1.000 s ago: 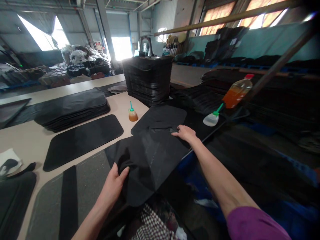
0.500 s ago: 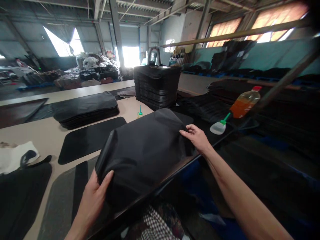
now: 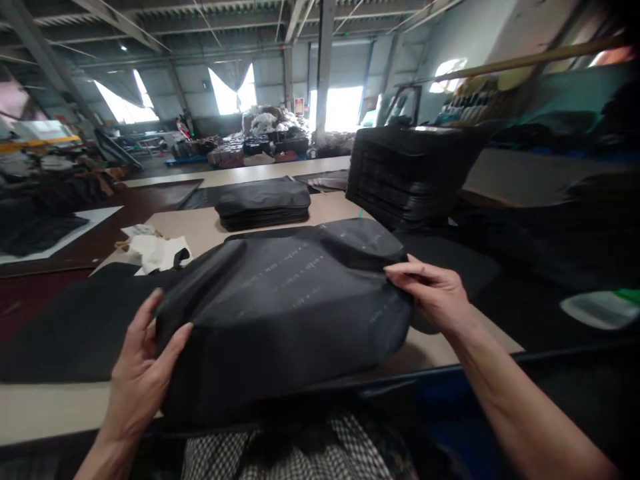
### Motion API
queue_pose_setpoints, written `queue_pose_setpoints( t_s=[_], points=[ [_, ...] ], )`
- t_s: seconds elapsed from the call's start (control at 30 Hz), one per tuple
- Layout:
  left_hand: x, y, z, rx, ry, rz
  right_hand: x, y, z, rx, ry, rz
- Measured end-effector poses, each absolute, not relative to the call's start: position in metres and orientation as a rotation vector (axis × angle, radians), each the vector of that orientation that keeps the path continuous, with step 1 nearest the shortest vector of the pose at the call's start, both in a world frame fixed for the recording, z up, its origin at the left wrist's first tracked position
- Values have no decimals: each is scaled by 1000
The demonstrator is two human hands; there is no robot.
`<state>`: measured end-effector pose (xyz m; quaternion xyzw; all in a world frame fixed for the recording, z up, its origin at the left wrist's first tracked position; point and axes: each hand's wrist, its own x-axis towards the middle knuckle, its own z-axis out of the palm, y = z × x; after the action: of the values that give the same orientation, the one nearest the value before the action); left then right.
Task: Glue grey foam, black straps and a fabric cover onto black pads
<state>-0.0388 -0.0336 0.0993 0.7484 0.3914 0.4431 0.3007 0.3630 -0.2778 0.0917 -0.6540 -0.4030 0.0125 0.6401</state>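
Observation:
A floppy black sheet [image 3: 280,300] with rounded corners and faint rows of pale print is held up over the near edge of the table. My left hand [image 3: 143,367] grips its left edge, thumb in front and fingers behind. The right edge is pinched between the thumb and fingers of my right hand [image 3: 440,293]. The sheet bends in soft folds between the two hands. Behind it, a low stack of similar black sheets [image 3: 265,202] lies on the beige tabletop [image 3: 190,230]. Part of the table under the held sheet is hidden.
A tall pile of black sheets [image 3: 405,173] stands at the back right. A clear squeeze bottle [image 3: 597,310] with a green top lies at the right. White scraps [image 3: 155,250] and a larger dark sheet [image 3: 75,327] are on the left.
The view has swung left. The black sheet is turned, its printed face now showing, and spans more squarely between my hands. Both hands keep hold of it.

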Motion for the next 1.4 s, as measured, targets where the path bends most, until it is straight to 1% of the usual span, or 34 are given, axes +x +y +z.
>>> queue_pose_setpoints(
  t_s=[0.1,0.2,0.3,0.4,0.53,0.67,0.87,1.4],
  points=[
    [-54,-21,111,2137,1079,1147,354,-262,95,-1491,-921,55],
    [-57,-3,110,2073,1156,1042,346,-252,98,-1509,-930,270],
    [-55,18,89,1905,1129,811,343,-248,86,-1566,-976,483],
    [-55,34,56,1782,1080,600,346,-247,54,-1664,-1010,543],
    [-55,41,18,1989,1062,515,347,-249,6,-1810,-1034,448],
    [-54,40,-4,2330,964,553,340,-253,-18,-1898,-1187,201],
    [-52,40,-13,2482,926,601,331,-257,-22,-1895,-1289,44],
    [-48,41,-13,2542,879,577,321,-268,-21,-1904,-1323,14]
  ],
)
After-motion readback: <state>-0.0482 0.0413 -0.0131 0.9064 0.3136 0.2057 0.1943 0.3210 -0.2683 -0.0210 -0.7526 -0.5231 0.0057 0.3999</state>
